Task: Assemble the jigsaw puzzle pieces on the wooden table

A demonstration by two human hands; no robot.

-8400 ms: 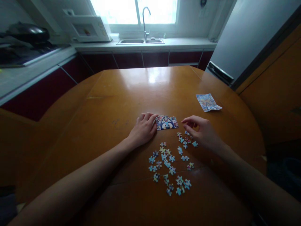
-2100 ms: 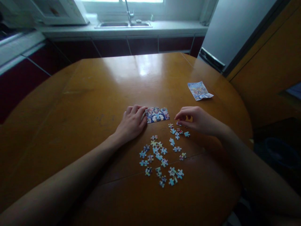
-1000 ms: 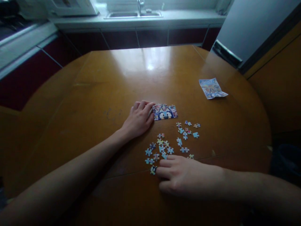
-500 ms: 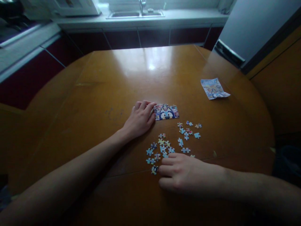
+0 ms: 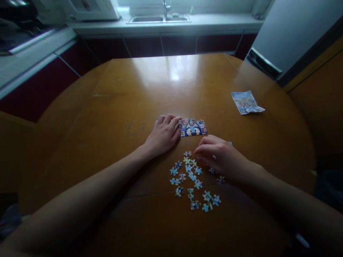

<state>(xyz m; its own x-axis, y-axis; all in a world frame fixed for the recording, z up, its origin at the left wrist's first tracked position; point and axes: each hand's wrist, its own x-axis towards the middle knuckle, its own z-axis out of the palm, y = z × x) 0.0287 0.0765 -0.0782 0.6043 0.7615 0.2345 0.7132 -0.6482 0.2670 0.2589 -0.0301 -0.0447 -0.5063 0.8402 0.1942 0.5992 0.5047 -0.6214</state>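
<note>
A small assembled section of jigsaw puzzle (image 5: pixel 193 127), with a blue-and-white cartoon face, lies flat on the wooden table. My left hand (image 5: pixel 164 134) rests palm down at its left side, fingers extended, with index finger and thumb touching its edge. Just below and right of that section, my right hand (image 5: pixel 218 155) hovers over loose pieces, thumb and fingers drawn together. Whether a piece is between those fingertips is hidden. Several loose puzzle pieces (image 5: pixel 191 176) are spread in front of me, and a lower cluster (image 5: pixel 207 196) sits nearer. My right hand covers part of the right-hand group.
A creased printed picture sheet (image 5: pixel 246 102) lies at the right on the rounded wooden table (image 5: pixel 139 96). Beyond the table are a counter with a sink (image 5: pixel 159 19), a white microwave (image 5: pixel 92 9), a stove at left and a refrigerator (image 5: pixel 297 35) at right.
My right hand has lifted from the nearer cluster and moved up and right over the right-hand pieces. A piece in that cluster has shifted. My left hand stays at the puzzle's edge.
</note>
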